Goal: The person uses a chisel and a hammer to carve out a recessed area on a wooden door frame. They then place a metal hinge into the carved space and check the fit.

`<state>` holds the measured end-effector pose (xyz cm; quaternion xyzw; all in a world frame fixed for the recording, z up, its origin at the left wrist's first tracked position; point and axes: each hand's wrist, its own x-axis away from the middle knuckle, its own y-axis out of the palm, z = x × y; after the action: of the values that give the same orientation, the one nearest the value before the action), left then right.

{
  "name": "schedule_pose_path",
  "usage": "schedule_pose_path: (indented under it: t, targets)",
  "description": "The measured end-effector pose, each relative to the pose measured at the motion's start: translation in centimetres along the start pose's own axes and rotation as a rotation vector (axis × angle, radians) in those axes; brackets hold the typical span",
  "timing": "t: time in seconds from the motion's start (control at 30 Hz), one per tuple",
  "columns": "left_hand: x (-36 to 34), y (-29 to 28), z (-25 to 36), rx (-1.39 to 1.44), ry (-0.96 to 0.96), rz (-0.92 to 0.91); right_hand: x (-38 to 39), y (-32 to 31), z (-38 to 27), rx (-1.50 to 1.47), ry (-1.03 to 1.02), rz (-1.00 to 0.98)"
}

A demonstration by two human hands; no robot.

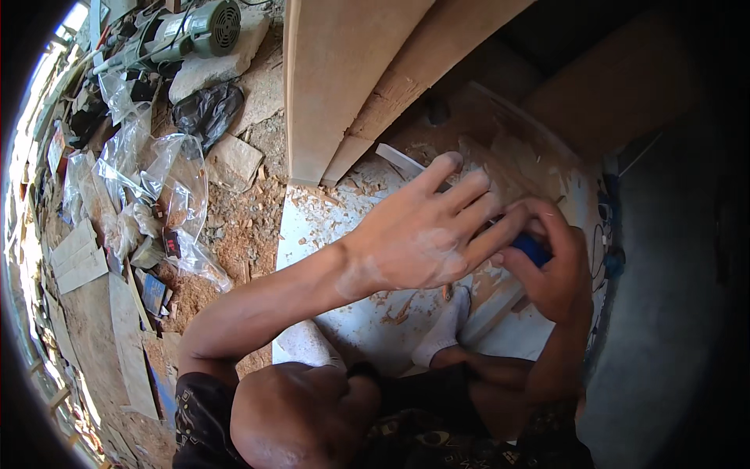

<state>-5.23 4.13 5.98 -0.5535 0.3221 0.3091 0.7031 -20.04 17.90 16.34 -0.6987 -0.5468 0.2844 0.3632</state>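
Head view: I have the right hand (553,270) curled around a blue handle (533,248); a pale strip (400,159) slants away beyond the nearer left hand (430,234), fingers parted, its hold unclear.

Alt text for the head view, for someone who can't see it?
A person's left hand and right hand, close together, hover over a white surface strewn with shavings; the right grips a blue object. Wooden boards rise ahead; clear plastic lies at left.
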Motion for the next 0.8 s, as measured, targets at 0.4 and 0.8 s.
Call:
schedule_pose_path:
  t: [0.4,0.8]
  targets:
    - [-8.4,-0.2,-2.5,0.122,-0.024,0.816,-2.4,-7.8,-7.5,-0.258,-0.36,0.426]
    - [-8.1,-0.1,-4.1,0.076,-0.039,0.924,-3.9,-3.2,-8.7,0.149,-0.654,0.615]
